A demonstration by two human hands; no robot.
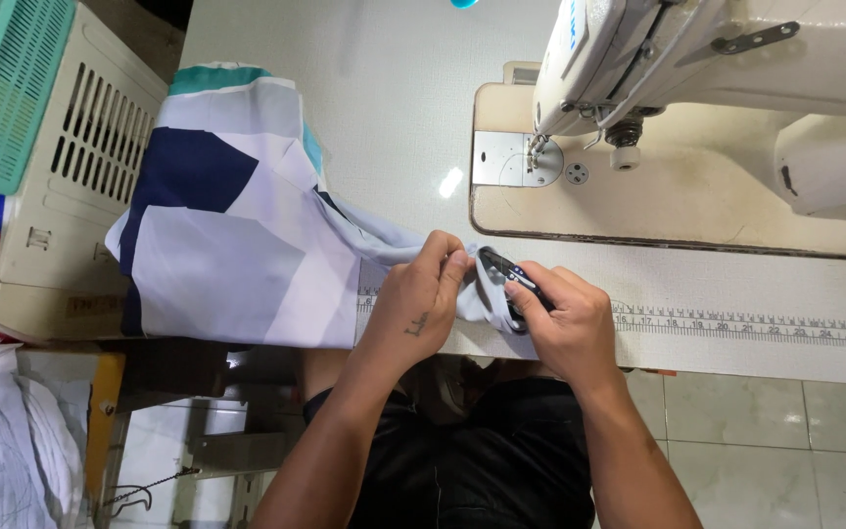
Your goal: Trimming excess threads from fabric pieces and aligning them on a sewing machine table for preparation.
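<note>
Trimming is the step in hand: in front of the sewing machine (697,88), at the table's near edge, the left hand (413,304) pinches a corner of the patterned fabric (237,235) while the right hand (565,328) grips small black thread snips (506,269) against it. Judging by this, a careful close-set cut comes next, clear of the pinching fingers
</note>
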